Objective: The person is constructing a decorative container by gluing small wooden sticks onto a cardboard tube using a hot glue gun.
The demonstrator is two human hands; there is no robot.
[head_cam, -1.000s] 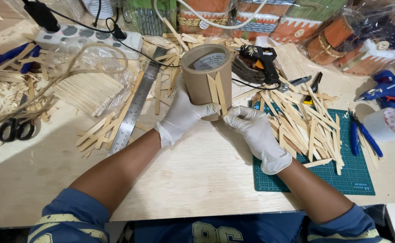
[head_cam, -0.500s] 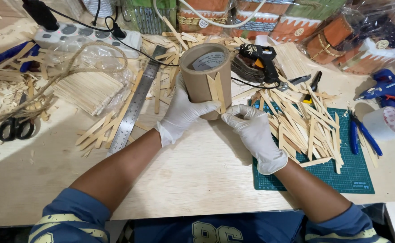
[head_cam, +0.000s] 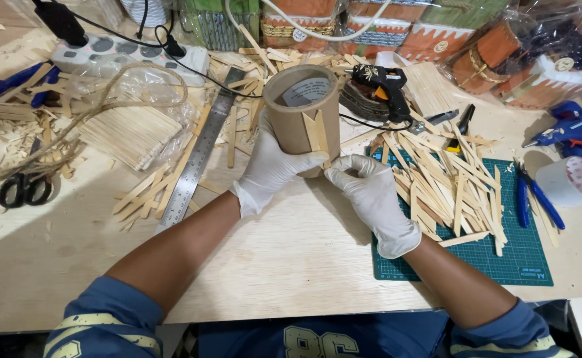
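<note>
A brown cardboard tube (head_cam: 297, 113) stands upright on the wooden table (head_cam: 271, 265), with two pale wooden sticks (head_cam: 317, 131) stuck side by side on its front. My left hand (head_cam: 269, 169), in a white glove, wraps around the tube's lower left side. My right hand (head_cam: 369, 195), also gloved, rests at the tube's base on the right, fingertips pressing near the lower ends of the sticks.
A heap of cut wooden sticks (head_cam: 447, 182) lies on a green cutting mat (head_cam: 503, 255). A black glue gun (head_cam: 384, 86) sits behind the tube. A steel ruler (head_cam: 198, 156), bagged sticks (head_cam: 131, 132), scissors (head_cam: 22, 189), blue pliers (head_cam: 536, 199), a tape roll (head_cam: 576, 180) and a power strip (head_cam: 128, 56) surround them.
The tube has been tipped slightly and turned a little; my right hand slid lower toward the tube's base. My left hand keeps its grip.
</note>
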